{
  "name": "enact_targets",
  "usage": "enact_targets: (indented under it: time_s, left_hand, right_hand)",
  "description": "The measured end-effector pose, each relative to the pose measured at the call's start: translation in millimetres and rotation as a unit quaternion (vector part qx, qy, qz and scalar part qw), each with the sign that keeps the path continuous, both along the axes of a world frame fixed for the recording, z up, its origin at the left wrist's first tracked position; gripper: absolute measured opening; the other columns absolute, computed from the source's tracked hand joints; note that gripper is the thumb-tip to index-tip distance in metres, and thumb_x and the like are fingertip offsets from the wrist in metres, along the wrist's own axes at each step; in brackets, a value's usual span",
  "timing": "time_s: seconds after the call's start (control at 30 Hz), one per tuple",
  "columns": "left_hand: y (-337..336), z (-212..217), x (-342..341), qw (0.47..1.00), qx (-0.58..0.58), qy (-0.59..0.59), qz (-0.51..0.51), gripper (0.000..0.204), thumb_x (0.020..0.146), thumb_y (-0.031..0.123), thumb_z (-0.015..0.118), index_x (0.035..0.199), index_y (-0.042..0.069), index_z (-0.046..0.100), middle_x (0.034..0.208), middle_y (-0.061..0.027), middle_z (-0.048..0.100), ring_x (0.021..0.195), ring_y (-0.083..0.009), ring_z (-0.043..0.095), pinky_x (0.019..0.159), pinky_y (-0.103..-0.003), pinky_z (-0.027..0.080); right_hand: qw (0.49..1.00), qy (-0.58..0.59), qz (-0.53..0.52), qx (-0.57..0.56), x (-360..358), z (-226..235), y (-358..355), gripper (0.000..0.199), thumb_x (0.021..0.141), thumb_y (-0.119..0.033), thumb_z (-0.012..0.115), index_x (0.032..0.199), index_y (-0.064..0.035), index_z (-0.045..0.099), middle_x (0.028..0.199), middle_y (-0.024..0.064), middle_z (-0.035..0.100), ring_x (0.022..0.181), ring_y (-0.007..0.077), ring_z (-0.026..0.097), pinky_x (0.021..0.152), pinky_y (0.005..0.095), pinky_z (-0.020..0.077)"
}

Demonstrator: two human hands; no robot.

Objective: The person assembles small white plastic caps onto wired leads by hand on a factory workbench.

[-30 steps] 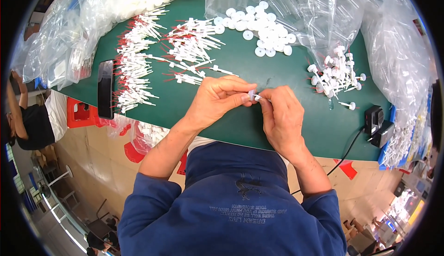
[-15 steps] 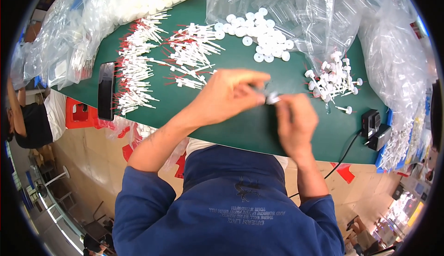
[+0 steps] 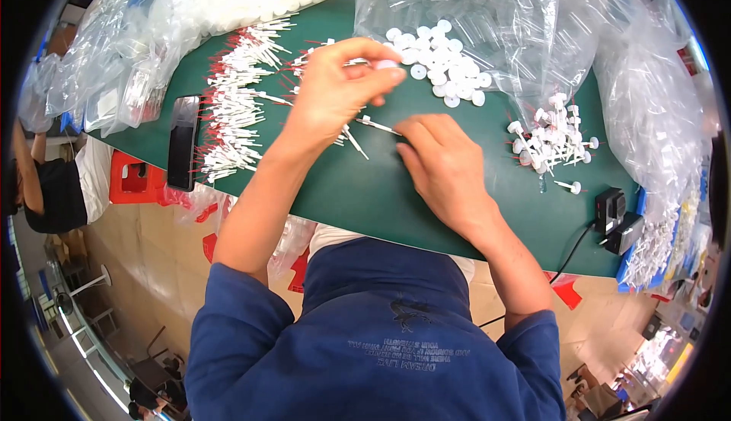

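Note:
My left hand is raised over the middle of the table, its thumb and forefinger pinching a small white plastic disc. My right hand is lower and to the right. Its fingertips are closed on the end of a thin white plastic stick, which points left toward the loose sticks. Beneath and behind my left hand lies a small pile of such sticks with red ends, partly hidden by that hand. Just right of it spreads a heap of white discs.
A long row of red-ended white sticks lies at left, beside a black phone. Sticks with discs on them are piled at right. Clear plastic bags line the far edge. A black cabled device sits at the right edge.
My left hand has moved up and left, and now holds a disc. My right hand has moved left to a stick; the small white piece between my hands is gone from there.

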State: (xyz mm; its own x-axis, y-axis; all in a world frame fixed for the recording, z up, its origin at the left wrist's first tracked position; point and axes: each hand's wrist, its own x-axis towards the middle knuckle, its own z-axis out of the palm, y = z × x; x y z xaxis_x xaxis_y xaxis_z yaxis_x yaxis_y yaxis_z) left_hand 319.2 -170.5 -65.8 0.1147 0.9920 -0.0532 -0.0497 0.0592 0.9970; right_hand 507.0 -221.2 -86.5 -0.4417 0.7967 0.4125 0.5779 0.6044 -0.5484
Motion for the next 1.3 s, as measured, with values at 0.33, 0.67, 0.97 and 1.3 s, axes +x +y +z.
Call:
enact_targets:
  time_s: [0.33, 0.67, 0.97, 1.3]
  left_hand:
    - [-65, -21, -31, 0.983, -0.018, -0.134, 0.122, 0.016, 0.094, -0.001, 0.066, 0.110, -0.003, 0.068, 0.086, -0.0064, 0.068, 0.063, -0.0050, 0.056, 0.051, -0.019, 0.041]
    - [-83, -43, -2, 0.949, -0.115, -0.294, 0.000, 0.038, 0.104, 0.005, 0.053, 0.140, -0.005, 0.053, 0.127, -0.0174, 0.063, 0.107, -0.0237, 0.068, 0.091, -0.034, 0.058]
    - [-85, -40, 9, 0.933, -0.139, -0.329, -0.038, 0.036, 0.104, 0.008, 0.054, 0.138, -0.003, 0.055, 0.123, -0.0156, 0.065, 0.104, -0.0210, 0.068, 0.086, -0.032, 0.059]
    - [-85, -41, 10, 0.937, -0.138, -0.318, -0.049, 0.033, 0.103, 0.010, 0.056, 0.135, -0.001, 0.057, 0.121, -0.0146, 0.066, 0.102, -0.0182, 0.068, 0.081, -0.029, 0.058]
  right_hand:
    - [0.991, -0.100, 0.017, 0.084, -17, -23, 16, 0.014, 0.084, -0.010, 0.071, 0.087, -0.0064, 0.058, 0.085, 0.0094, 0.059, 0.084, 0.0278, 0.059, 0.068, 0.0421, 0.0465]
    - [0.992, 0.090, -0.087, -0.015, 20, 13, -28, 0.024, 0.079, 0.008, 0.073, 0.100, -0.0015, 0.068, 0.084, 0.0110, 0.068, 0.075, 0.0274, 0.065, 0.065, 0.0359, 0.0523]
    - [0.993, 0.066, -0.051, 0.087, 20, 1, -29, 0.026, 0.073, 0.011, 0.074, 0.095, -0.0018, 0.069, 0.082, 0.0086, 0.066, 0.078, 0.0278, 0.065, 0.066, 0.0359, 0.0528]
    - [0.994, 0.075, -0.055, 0.060, 27, 0, -36, 0.025, 0.074, 0.011, 0.074, 0.095, -0.0007, 0.069, 0.083, 0.0089, 0.067, 0.078, 0.0278, 0.065, 0.066, 0.0361, 0.0530]
